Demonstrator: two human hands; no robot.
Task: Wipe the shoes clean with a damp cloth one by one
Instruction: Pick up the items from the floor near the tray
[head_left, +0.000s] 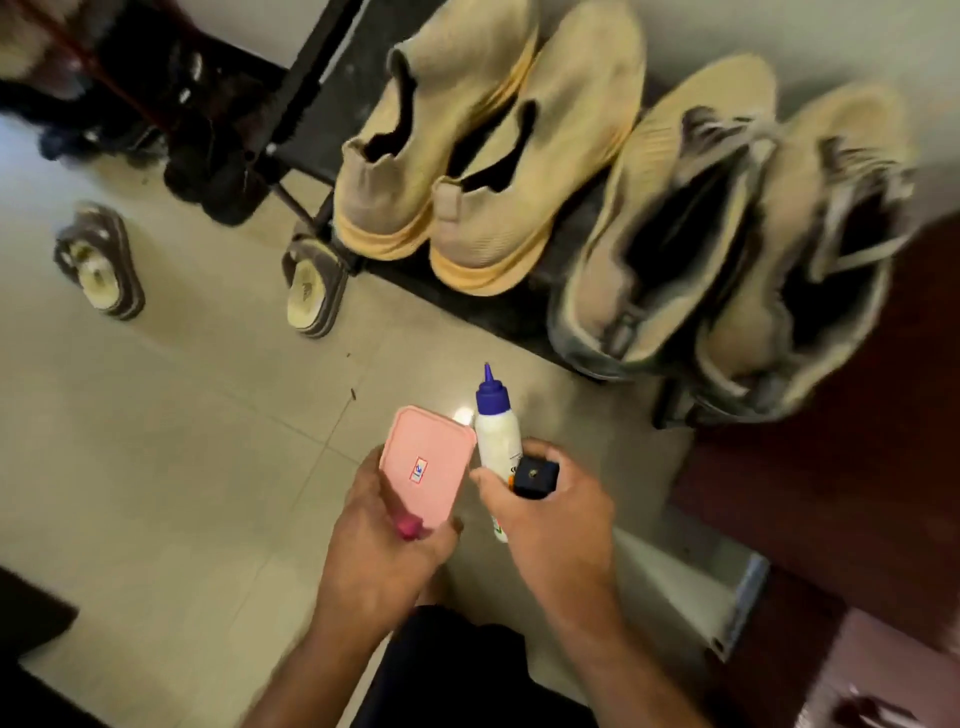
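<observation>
1. Pale tiled floor (156, 467) underfoot, two grey slippers (98, 260) lying off to the left.
2. Left hand (395, 525) grips a pink rectangular lidded box (426, 462); right hand (545, 504) clamps a white bottle with blue nozzle cap (496, 421) and a small black block (535, 475).
3. Beyond both hands, apart from them, four beige knit shoes (493, 156) line a black rack (311, 78).

Four shoes (587, 171) sit in a row on the rack (322, 98) (two slippers (208, 270) left, on the floor (156, 441)).

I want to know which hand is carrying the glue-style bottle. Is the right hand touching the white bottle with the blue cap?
Touching. The head view shows the right hand with its fingers curled round the white bottle.
</observation>
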